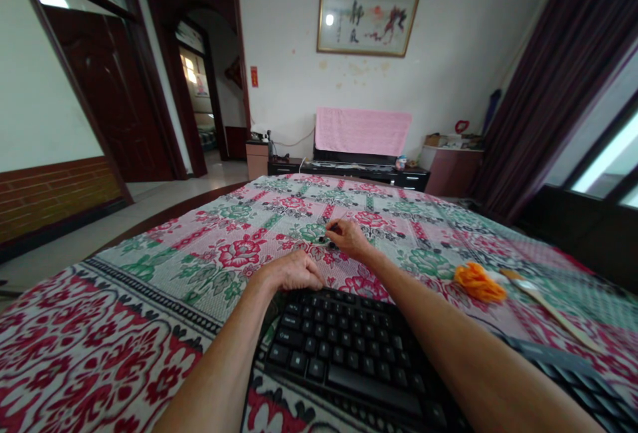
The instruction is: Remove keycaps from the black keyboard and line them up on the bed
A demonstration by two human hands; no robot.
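Keyboard (349,346) sits on tablecloth (199,247) — left hand (299,269) at far edge.

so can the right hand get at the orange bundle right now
Probably yes: the orange bundle lies uncovered on the tablecloth, and nothing visible stands between it and the right hand, though that hand seems to hold something small and dark.

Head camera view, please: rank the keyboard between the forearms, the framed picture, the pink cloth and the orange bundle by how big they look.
Largest to smallest:
1. Keyboard, partly covered and nearest the camera
2. Framed picture
3. Pink cloth
4. Orange bundle
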